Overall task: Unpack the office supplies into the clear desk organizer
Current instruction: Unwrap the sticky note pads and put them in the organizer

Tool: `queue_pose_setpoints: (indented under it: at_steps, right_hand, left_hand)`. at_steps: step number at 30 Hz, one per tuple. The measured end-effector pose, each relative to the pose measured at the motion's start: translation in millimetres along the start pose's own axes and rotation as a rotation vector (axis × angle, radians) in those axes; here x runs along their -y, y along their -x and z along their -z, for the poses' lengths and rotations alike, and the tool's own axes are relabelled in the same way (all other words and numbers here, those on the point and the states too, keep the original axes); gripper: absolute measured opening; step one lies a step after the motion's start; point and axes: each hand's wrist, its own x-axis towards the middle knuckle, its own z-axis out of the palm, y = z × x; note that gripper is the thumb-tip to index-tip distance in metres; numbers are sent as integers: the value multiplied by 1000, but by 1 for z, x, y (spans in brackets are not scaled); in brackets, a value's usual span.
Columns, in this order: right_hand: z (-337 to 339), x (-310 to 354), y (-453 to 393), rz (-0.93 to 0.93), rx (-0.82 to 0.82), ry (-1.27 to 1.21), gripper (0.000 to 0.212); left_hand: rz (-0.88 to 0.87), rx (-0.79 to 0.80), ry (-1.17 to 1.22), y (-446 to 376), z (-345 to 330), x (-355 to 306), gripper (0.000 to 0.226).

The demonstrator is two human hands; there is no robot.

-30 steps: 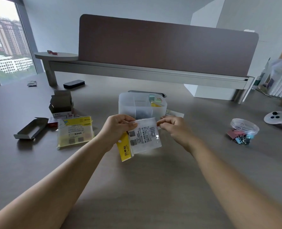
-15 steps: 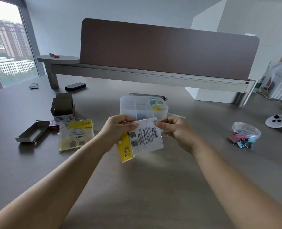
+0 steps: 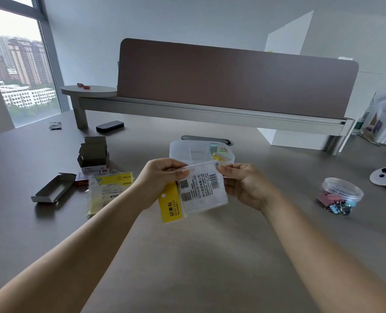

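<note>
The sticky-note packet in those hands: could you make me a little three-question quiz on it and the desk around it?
1. True or false: both hands grip the sticky-note packet.
2. What colour is the packet's header strip?
3. The tub of binder clips lies nearer which hand: A left, B right?

Key: 1 true, the left hand and right hand pinch its top edge. 2 yellow. 3 B.
</note>
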Motion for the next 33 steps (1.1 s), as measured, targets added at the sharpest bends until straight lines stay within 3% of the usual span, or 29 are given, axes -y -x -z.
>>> queue_pose_setpoints:
  at_steps: [4, 9, 17, 27, 33]
  right_hand:
    - [-1, 2, 0, 45, 25, 45, 12]
    - [-3, 1, 0, 127, -67, 110, 15]
    - [-1, 3, -2, 126, -146, 25, 16]
    - [1, 14, -5, 98, -94, 117, 18]
    - [2, 24, -15, 115, -246, 267, 15]
  left_hand:
    - [8, -16, 35, 1, 2, -1, 14]
    - [1, -19, -19, 1, -1, -1, 14]
    - [27, -63, 5, 0, 2, -2, 13]
    - [35, -130, -64, -4, -1, -10, 12]
    - [37, -125, -53, -12, -2, -20, 14]
